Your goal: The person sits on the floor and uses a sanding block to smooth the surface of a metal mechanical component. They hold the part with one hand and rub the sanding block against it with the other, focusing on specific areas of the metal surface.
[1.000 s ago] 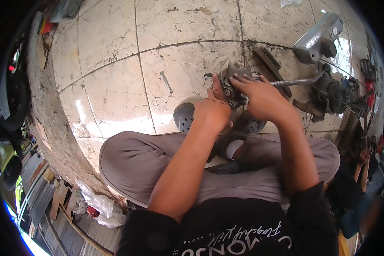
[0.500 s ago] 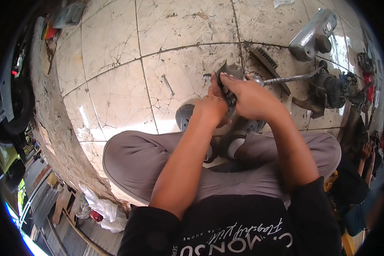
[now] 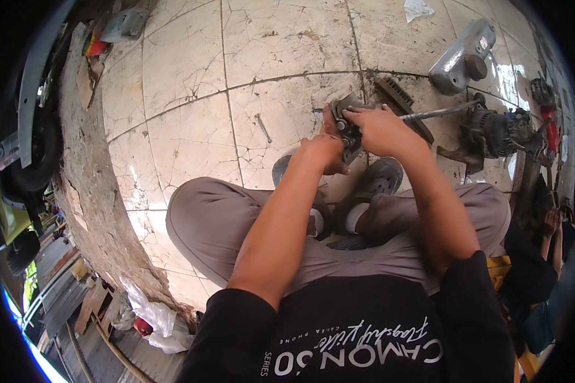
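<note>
Between my two hands is a dark greasy metal part [image 3: 347, 131] with round shiny bits, held just above my feet. My left hand [image 3: 324, 153] grips it from the left, fingers wrapped round its side. My right hand [image 3: 390, 132] closes on its upper right, fingertips pressing at the top. A stiff grey-brown flap [image 3: 348, 102] sticks up at the fingertips; whether it is a loose sheet or belongs to the part I cannot tell. A silver metal rod [image 3: 437, 113] runs right from behind my right hand; its near end is hidden.
A wire brush [image 3: 396, 96] lies beyond my right hand, and a small wrench [image 3: 263, 128] left of my hands. Farther right are a silver metal cover [image 3: 461, 60] and an alternator-like part [image 3: 501, 134]. My sandals [image 3: 380, 179] are below. Another person's hands [image 3: 551, 223] show at far right.
My view has shifted slightly, so the floor things sit a little differently. The fingers of my right hand have moved on the part, and more of its metal shows between my hands.
</note>
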### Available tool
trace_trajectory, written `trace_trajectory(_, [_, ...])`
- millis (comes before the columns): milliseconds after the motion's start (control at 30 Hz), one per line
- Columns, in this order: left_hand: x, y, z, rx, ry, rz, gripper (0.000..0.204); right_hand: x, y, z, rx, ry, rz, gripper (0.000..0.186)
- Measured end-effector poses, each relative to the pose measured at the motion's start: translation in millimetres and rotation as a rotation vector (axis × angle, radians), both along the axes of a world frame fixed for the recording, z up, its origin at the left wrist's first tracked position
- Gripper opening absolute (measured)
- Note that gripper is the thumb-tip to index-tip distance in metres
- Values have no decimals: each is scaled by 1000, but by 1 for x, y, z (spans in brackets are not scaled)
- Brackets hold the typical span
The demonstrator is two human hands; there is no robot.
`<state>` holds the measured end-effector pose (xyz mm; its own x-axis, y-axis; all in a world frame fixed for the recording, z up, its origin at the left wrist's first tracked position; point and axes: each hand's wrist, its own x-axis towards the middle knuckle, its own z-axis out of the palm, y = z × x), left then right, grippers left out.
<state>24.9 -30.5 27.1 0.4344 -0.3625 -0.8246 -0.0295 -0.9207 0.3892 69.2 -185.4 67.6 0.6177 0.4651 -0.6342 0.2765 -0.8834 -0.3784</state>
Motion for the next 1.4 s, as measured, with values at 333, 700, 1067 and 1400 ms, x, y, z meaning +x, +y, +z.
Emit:
trace_trajectory(333, [3, 0, -20, -22, 37, -43, 81, -16, -11, 5, 392, 7, -106, 60])
trace_trajectory(700, [-2, 2, -38, -159, -32, -76, 78, -64, 9, -8, 183, -245, -181, 75])
trace_trajectory(1067, [-6, -4, -23, -216, -82, -25, 59, -74, 11, -20, 167, -285, -197, 88])
trace_trajectory(1400, [-10, -9, 1, -221, -136, 1, 72, -84, 2, -20, 134, -247, -260, 89])
